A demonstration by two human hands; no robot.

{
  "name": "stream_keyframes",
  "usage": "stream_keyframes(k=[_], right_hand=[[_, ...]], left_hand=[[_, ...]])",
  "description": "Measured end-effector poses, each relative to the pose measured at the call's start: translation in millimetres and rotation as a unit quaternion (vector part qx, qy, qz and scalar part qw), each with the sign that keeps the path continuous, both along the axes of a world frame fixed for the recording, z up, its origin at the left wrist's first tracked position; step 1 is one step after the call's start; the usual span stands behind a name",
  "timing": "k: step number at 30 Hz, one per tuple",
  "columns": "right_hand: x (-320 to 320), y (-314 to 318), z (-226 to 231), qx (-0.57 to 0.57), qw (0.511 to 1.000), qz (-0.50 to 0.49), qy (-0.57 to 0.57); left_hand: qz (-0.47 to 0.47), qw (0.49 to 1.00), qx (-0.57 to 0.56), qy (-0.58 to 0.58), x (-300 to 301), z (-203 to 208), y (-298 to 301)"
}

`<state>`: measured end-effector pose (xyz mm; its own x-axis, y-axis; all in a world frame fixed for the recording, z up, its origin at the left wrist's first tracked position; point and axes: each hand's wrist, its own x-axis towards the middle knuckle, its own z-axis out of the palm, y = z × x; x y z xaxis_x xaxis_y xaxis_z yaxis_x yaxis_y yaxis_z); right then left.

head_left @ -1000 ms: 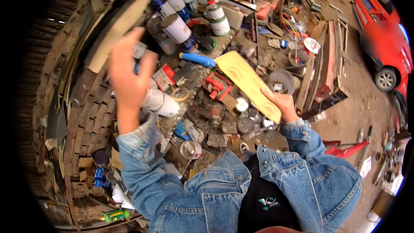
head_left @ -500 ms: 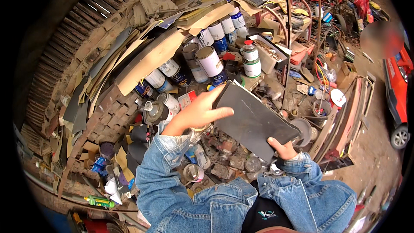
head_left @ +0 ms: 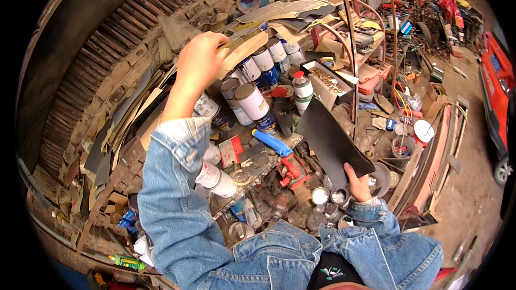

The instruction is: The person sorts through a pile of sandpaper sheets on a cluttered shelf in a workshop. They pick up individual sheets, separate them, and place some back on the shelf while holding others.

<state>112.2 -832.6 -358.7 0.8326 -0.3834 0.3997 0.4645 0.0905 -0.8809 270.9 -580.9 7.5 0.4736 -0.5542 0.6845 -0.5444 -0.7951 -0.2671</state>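
Observation:
My right hand [head_left: 359,182] grips the near end of a stack of black sandpaper sheets [head_left: 332,142], thumb on top. The stack tilts up and away over the bench. My left hand [head_left: 200,60] is raised at the far left, fingers curled, in front of the sheets and cardboard [head_left: 248,52] piled over the cans. Whether those fingers hold anything is hidden. Below stand paint cans [head_left: 251,102] and a bottle with a red cap [head_left: 302,88]. A blue roll [head_left: 273,143] and a red tool [head_left: 293,172] lie on the bench between my arms.
White cans [head_left: 216,180] and a tape roll [head_left: 241,177] stand by my left forearm. Small open pots [head_left: 320,196] sit near my right wrist. A box of small parts [head_left: 329,80] is farther back beside a metal post [head_left: 349,37]. A red vehicle [head_left: 494,86] stands at right.
My left hand has left the black sheets and moved up and left to the pile over the cans. My right hand still holds the sheets. The blue roll and red tool are now uncovered.

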Motion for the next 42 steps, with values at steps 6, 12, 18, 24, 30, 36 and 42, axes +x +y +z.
stream_keyframes(k=[6,12,18,24,30,36,42], right_hand=[[4.8,-9.2,-12.2,-0.097,0.994,-0.050,-0.030],[14.9,-22.5,0.1,-0.261,0.955,-0.118,-0.082],[37.6,-11.2,18.8,-0.284,0.929,-0.187,-0.148],[35.9,-9.5,17.1,-0.281,0.951,-0.085,-0.096],[49.4,-6.2,11.5,-0.279,0.947,-0.094,-0.129],[67.7,-15.6,2.6,-0.299,0.946,-0.098,-0.077],[83.8,-8.1,18.6,-0.289,0.943,-0.139,-0.086]], left_hand=[[0.144,0.988,0.062,-0.013,22.2,-1.5,24.1],[0.154,0.984,0.077,-0.041,23.3,-21.7,21.9],[0.148,0.981,-0.013,-0.126,19.6,-51.6,17.2],[0.092,0.976,-0.086,-0.180,23.7,-66.5,12.1],[0.123,0.957,-0.143,-0.221,30.1,-81.1,0.1],[0.168,0.949,-0.129,-0.232,34.1,-84.2,-6.5],[0.173,0.948,-0.127,-0.235,36.3,-86.0,-8.0]])
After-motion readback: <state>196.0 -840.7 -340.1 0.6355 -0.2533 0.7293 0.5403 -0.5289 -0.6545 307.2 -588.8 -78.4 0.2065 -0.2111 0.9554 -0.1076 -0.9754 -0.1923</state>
